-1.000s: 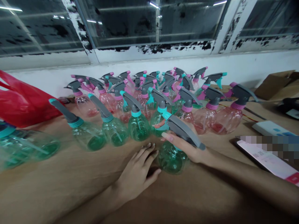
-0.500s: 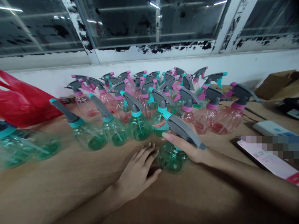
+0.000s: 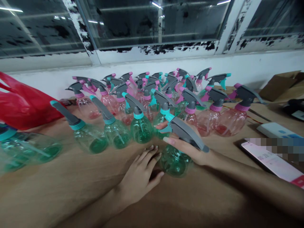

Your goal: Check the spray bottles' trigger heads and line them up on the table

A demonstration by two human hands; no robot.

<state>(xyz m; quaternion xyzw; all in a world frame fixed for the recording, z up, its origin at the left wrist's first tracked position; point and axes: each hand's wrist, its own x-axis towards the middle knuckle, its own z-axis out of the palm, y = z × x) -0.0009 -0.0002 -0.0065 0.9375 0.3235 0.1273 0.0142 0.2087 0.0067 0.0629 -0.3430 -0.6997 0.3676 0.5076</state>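
Note:
My right hand (image 3: 187,146) is wrapped around the neck of a green spray bottle (image 3: 174,161), below its grey spray head and turquoise nozzle. The bottle is upright at the table's surface; its neck is mostly hidden by my fingers. Flat on the table lies my left hand (image 3: 140,175), fingers stretched out, close to the left side of that bottle and holding nothing. Just beyond my hands stand other green spray bottles, one with a turquoise collar (image 3: 142,128) and another (image 3: 117,134) to its left. Pink spray bottles (image 3: 230,122) stand to the right.
Several more pink and green spray bottles crowd the table (image 3: 78,193) toward the white wall (image 3: 268,63). A red plastic bag (image 3: 30,104) sits at left. On the right are a phone (image 3: 268,161), a white box (image 3: 277,130) and an open cardboard box (image 3: 280,84).
My right thumb has dropped slightly at the bottle's neck. My left hand and the bottles have stayed in place.

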